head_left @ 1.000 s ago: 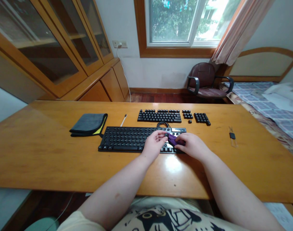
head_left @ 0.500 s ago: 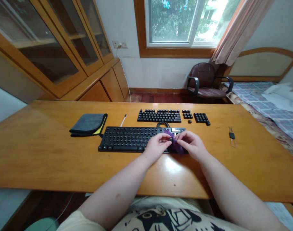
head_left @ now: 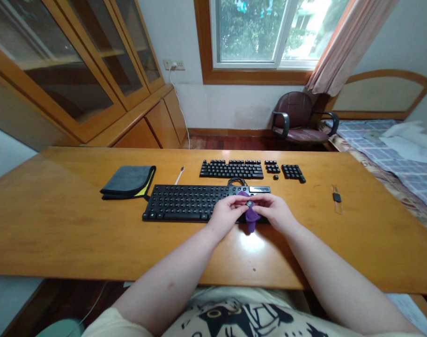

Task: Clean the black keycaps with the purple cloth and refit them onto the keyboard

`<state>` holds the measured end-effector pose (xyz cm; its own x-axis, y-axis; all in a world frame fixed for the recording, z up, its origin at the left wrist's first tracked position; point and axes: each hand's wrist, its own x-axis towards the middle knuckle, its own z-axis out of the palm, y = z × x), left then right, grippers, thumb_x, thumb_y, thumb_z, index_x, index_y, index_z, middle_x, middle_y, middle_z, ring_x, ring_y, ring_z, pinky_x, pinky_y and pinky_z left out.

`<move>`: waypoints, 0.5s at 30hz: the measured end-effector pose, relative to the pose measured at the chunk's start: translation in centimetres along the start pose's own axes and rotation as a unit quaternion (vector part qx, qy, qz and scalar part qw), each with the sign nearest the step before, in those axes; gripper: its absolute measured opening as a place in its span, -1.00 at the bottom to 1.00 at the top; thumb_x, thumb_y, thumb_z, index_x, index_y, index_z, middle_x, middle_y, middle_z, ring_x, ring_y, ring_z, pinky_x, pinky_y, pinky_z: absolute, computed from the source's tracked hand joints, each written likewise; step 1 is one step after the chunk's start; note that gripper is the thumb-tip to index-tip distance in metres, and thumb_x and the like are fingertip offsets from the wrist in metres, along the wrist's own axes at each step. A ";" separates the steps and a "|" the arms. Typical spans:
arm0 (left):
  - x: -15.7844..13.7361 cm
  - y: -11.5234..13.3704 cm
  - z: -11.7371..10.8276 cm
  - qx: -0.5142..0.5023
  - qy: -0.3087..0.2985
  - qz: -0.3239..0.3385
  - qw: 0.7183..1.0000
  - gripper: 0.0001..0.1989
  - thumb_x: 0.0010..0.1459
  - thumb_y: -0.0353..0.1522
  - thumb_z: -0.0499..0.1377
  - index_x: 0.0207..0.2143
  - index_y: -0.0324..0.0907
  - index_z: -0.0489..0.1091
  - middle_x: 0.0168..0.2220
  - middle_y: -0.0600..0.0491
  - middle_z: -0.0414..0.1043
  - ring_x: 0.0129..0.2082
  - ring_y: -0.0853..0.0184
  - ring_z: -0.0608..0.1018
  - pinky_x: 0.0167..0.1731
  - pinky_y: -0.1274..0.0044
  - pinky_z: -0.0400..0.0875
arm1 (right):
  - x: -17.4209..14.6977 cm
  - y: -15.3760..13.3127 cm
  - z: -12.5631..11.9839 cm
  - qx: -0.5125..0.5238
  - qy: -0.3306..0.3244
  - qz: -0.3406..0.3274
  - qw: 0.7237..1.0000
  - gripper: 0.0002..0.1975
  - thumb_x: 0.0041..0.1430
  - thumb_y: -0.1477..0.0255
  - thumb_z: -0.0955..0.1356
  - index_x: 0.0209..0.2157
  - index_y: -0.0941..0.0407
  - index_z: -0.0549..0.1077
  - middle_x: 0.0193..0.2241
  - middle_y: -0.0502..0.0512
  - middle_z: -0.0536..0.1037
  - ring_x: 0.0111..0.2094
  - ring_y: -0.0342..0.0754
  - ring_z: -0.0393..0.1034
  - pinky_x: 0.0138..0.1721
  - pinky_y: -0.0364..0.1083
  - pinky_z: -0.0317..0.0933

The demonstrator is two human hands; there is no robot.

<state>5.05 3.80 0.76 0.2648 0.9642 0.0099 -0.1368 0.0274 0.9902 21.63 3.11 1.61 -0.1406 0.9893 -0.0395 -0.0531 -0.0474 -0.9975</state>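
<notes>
Over the right part of a black keyboard base (head_left: pixel 180 202), stripped of most of its keycaps, both hands meet. Between the fingertips of my left hand (head_left: pixel 228 211) is a small dark keycap (head_left: pixel 249 204). My right hand (head_left: pixel 275 211) pinches a purple cloth (head_left: pixel 251 219) against that keycap, and the cloth's lower end hangs down toward the desk. Both hands are closed. The fingers hide part of the cloth and the keyboard's right side.
Behind the keyboard lie rows of loose keycaps (head_left: pixel 231 169), a number-pad group (head_left: pixel 293 173) and a single keycap (head_left: pixel 276 177). A white toothbrush (head_left: pixel 179 175) and a folded grey cloth (head_left: pixel 128 181) are at left. A wire keycap puller (head_left: pixel 336 198) rests at right on the wooden desk (head_left: pixel 94 238).
My right hand has shifted left, closer to my left hand. The purple cloth has turned and now hangs more straight down, wrapped nearer the keycap.
</notes>
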 end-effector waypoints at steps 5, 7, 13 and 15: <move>-0.1 0.1 0.3 -0.051 0.017 -0.037 0.998 -0.85 -0.14 -0.44 0.29 -0.45 -0.26 0.39 -0.45 0.06 0.48 -0.39 0.39 0.52 -0.25 0.48 0.43 | -0.3 0.0 0.2 -0.090 0.053 -0.063 0.993 -0.78 -0.22 0.40 0.48 -0.40 0.08 0.57 -0.33 0.10 0.59 -0.24 0.05 0.46 -0.11 0.07 0.30; -0.1 0.2 0.3 -0.054 0.022 -0.045 0.997 -0.85 -0.15 -0.43 0.29 -0.47 -0.26 0.39 -0.47 0.07 0.48 -0.41 0.39 0.52 -0.26 0.48 0.42 | -0.5 0.1 0.4 -0.097 0.069 -0.076 0.990 -0.75 -0.22 0.40 0.48 -0.36 0.07 0.57 -0.32 0.10 0.59 -0.25 0.05 0.47 -0.12 0.08 0.31; -0.3 0.7 0.5 -0.046 0.040 -0.057 0.997 -0.87 -0.17 -0.44 0.29 -0.51 -0.26 0.39 -0.53 0.10 0.47 -0.48 0.41 0.50 -0.33 0.51 0.43 | -0.9 0.3 0.7 -0.100 0.097 -0.062 0.988 -0.69 -0.19 0.38 0.48 -0.29 0.07 0.56 -0.31 0.12 0.61 -0.27 0.07 0.50 -0.14 0.09 0.35; -0.3 0.8 0.5 -0.041 0.043 -0.061 0.996 -0.87 -0.17 -0.44 0.29 -0.51 -0.26 0.40 -0.53 0.10 0.47 -0.49 0.42 0.50 -0.34 0.52 0.42 | -1.1 0.1 0.7 -0.143 0.101 -0.065 0.982 -0.75 -0.16 0.38 0.47 -0.33 0.07 0.57 -0.32 0.11 0.61 -0.26 0.08 0.50 -0.12 0.09 0.33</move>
<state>5.30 3.40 1.63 0.2014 0.9713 -0.1262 -0.1877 0.1648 0.9683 21.06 1.96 1.55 0.0497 0.9931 0.1063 0.2259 0.0925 -0.9698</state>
